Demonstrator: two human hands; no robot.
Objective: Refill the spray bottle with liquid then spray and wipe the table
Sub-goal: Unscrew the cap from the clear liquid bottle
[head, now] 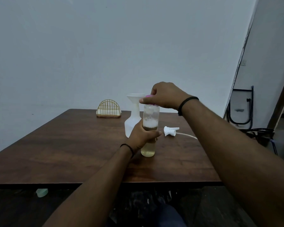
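A clear tall bottle (149, 117) with pale yellow liquid and foam stands on the brown table (72, 145). My left hand (142, 135) grips its middle. My right hand (164, 95) pinches the pink cap (149, 96) at its top. Behind it stands the white spray bottle (132, 123) with a white funnel (135, 97) in its neck. The white spray head (170, 130) with its tube lies on the table to the right.
A gold wire napkin holder (108, 109) with white napkins sits at the table's far edge. A folded black chair (241, 107) leans against the wall at right. A pale green object (42, 192) lies on the floor below the near edge.
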